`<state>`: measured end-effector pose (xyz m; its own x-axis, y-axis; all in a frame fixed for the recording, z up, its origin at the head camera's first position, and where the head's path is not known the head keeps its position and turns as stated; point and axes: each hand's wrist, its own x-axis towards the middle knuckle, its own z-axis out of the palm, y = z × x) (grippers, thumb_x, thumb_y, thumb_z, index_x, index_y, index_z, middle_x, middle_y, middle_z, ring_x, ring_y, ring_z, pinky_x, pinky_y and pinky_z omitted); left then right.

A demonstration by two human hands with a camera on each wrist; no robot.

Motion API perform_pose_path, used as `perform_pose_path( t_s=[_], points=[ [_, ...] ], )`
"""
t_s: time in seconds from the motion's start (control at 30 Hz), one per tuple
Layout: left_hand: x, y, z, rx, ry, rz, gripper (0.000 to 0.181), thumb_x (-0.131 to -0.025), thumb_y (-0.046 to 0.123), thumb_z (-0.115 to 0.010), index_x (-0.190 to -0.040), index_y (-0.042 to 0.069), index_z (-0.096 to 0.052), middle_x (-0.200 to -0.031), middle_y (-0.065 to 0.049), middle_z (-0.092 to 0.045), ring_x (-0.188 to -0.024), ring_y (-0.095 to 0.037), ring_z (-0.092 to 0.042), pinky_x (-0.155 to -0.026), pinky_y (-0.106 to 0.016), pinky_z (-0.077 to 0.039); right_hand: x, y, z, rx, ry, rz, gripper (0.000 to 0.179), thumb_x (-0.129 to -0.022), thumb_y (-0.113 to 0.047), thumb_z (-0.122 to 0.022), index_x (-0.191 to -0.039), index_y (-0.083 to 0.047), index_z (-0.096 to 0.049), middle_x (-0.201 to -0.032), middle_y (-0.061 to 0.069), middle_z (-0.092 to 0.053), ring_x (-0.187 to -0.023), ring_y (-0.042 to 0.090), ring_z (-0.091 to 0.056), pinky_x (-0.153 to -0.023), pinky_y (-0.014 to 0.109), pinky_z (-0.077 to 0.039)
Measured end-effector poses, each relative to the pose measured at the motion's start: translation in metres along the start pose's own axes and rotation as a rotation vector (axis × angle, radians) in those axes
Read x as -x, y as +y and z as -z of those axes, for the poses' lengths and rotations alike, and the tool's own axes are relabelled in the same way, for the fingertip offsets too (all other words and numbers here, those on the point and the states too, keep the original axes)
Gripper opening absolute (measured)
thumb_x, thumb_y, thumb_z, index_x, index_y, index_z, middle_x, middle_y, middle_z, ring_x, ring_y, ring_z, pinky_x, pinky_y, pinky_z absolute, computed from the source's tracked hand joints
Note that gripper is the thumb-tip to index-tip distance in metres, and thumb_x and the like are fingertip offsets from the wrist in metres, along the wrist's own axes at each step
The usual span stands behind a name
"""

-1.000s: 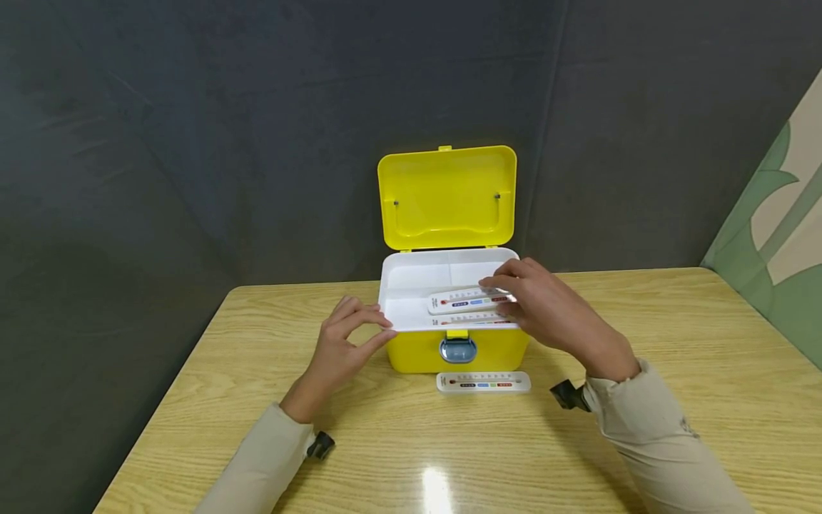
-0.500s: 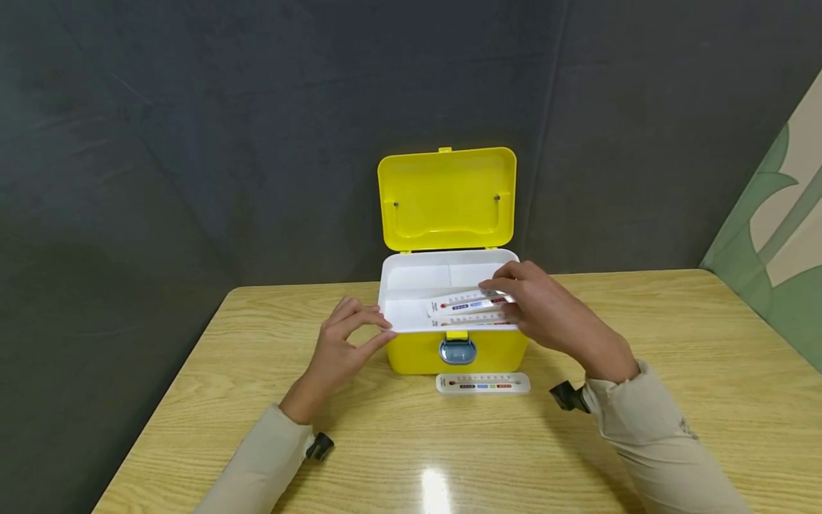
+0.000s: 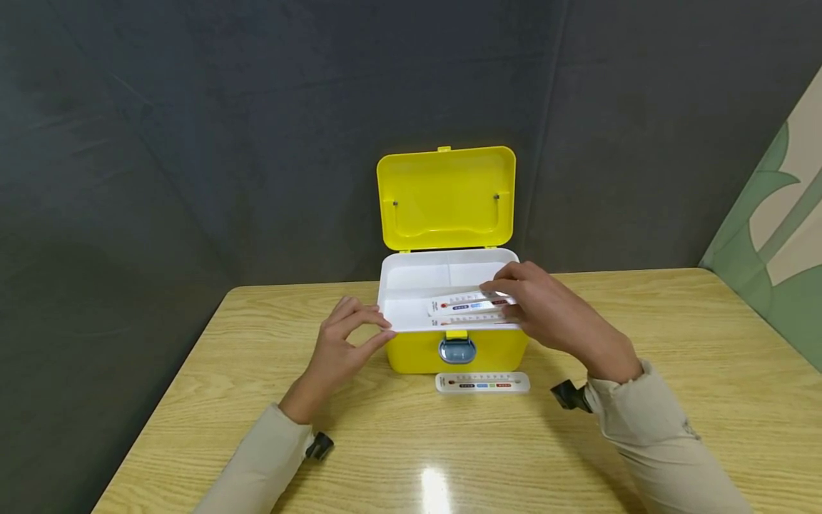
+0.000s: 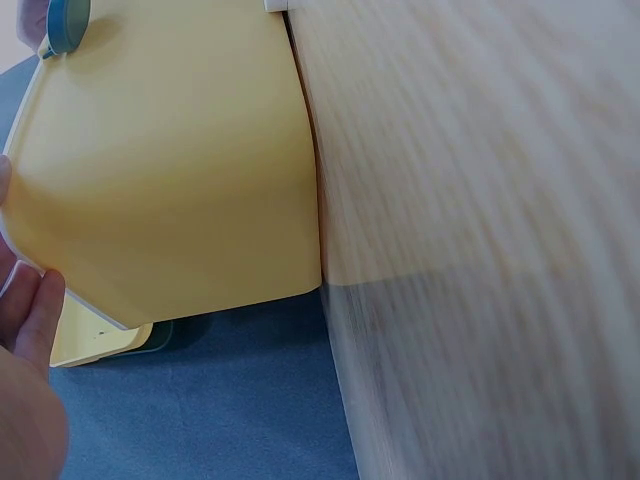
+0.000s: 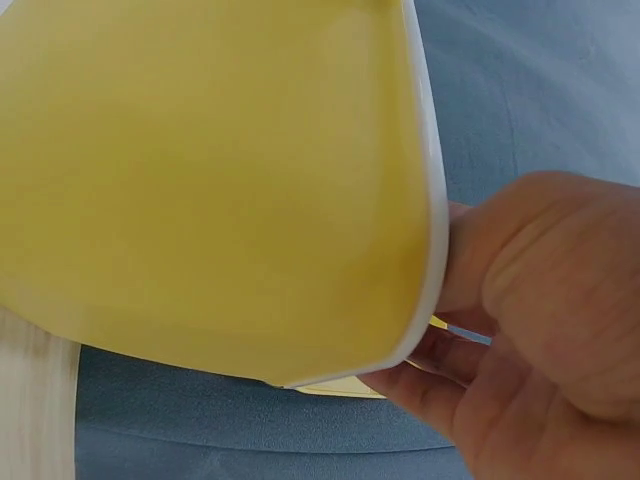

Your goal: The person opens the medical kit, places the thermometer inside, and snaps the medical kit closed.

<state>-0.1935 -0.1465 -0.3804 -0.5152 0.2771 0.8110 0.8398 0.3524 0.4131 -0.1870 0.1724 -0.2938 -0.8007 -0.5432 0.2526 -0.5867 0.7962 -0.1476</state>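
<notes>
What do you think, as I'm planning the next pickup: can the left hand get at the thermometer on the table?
Probably yes: nothing appears to stand between the left hand and the thermometer in front of the yellow box, though the hand would likely first let go of the white rim.

Upper thermometer (image 3: 459, 305) (too small to read): right end hidden by right fingers (image 3: 504, 286).

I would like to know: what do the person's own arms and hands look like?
The left sleeve and the right sleeve are light beige and creased. A small black device sits by the left cuff, another black device by the right. The right sleeve bears a small greyish mark, unreadable here. The left hand and right hand are gloveless.
</notes>
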Motion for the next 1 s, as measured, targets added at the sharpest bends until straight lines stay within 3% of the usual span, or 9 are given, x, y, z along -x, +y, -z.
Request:
perform_pose_path(
  t_s=[1.0],
  points=[
    [0.0, -0.0004, -0.0005, 0.005, 0.003, -0.001, 0.026, -0.068, -0.005, -0.086, -0.087, 0.009, -0.074, -0.079, -0.005, -0.057, -0.095, -0.026, -0.06, -0.099, -0.019, -0.049, -0.0009, 0.0018, -0.0008, -0.025, -0.002, 0.0, 0.046, -0.082, 0.002, -0.079, -0.126, -0.007, -0.069, -0.118, 0.014, -0.065, -0.098, 0.027, -0.058, -0.083, 0.039, -0.057]
  ],
)
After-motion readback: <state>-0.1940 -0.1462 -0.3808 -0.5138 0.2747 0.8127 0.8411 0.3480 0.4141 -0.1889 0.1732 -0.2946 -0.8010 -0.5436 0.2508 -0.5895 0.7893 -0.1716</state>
